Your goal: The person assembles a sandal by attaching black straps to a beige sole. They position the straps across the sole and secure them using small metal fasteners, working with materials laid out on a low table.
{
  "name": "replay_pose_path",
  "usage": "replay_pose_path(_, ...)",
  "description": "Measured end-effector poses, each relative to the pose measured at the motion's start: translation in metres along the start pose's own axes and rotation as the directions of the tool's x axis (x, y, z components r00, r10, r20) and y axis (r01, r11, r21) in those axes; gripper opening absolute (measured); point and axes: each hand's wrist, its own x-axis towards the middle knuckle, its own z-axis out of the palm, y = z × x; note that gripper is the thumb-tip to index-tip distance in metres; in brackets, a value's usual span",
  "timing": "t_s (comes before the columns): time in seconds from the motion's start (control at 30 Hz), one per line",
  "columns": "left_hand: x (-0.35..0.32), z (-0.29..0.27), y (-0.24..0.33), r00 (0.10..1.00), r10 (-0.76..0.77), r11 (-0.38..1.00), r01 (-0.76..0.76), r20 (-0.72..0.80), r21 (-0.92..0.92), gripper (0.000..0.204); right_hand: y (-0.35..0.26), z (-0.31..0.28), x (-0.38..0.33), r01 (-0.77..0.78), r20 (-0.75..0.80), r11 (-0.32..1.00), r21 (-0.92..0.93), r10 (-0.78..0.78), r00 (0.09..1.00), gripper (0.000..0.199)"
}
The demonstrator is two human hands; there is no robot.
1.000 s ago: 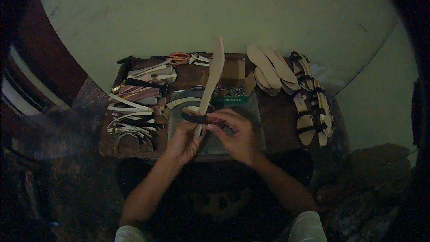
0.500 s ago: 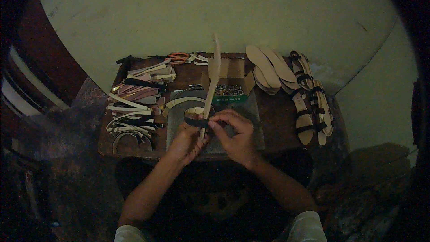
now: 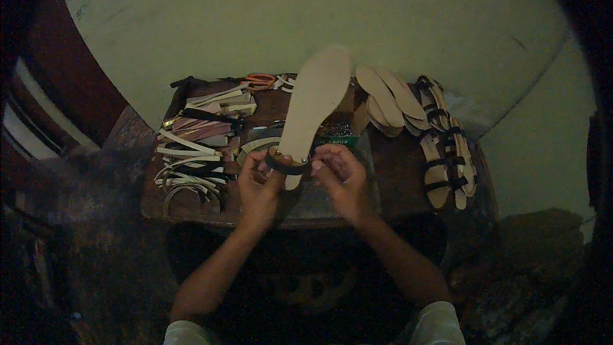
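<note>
A beige shoe sole [image 3: 316,92] stands up in front of me, its flat face toward me and its narrow end low between my hands. Across that narrow end runs a curved black strap [image 3: 288,168]. My left hand [image 3: 259,185] is closed on the strap's left side. On the other side, my right hand [image 3: 343,182] pinches the strap's right end with thumb and fingers. Whether either hand also grips the sole's edge cannot be made out. Behind the sole, a green box of small nails [image 3: 338,137] is partly hidden.
Piles of cut straps [image 3: 198,147] cover the table's left side. Orange-handled scissors [image 3: 260,80] lie at the back. More beige soles [image 3: 383,96] are stacked at the back right, beside several strapped sandals [image 3: 437,166]. A grey slab [image 3: 364,191] lies under my hands, and a wall rises behind the table.
The sole has turned from edge-on to showing its broad face. My left hand has shifted up to the strap's left side, and my right hand has moved slightly right.
</note>
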Motion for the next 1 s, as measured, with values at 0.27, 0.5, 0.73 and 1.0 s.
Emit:
replay_pose_path(0.27, -0.003, -0.002, -0.023, 0.994, 0.108, 0.975, -0.099, -0.032, 0.198, 0.029, 0.009, 0.004, -0.003, 0.083, 0.000, 0.991, -0.105, -0.083, 0.997, 0.033)
replay_pose_path(0.5, -0.019, 0.018, -0.040, 1.000, 0.028, 1.000, -0.028, 0.009, -0.014, 0.030, 0.011, -0.018, 0.010, -0.004, -0.075, 0.999, -0.054, 0.000, 0.997, 0.032)
replay_pose_path(0.73, -0.002, 0.004, -0.038, 1.000, -0.013, 0.998, 0.015, -0.022, 0.065, 0.027, 0.013, -0.019, 0.011, -0.033, -0.033, 0.991, -0.131, 0.029, 0.999, 0.032)
replay_pose_path(1.0, 0.004, -0.004, -0.038, 0.989, 0.134, 0.980, -0.141, 0.062, 0.143, 0.030, 0.010, -0.017, 0.012, 0.033, -0.041, 0.984, -0.174, -0.041, 0.998, 0.030)
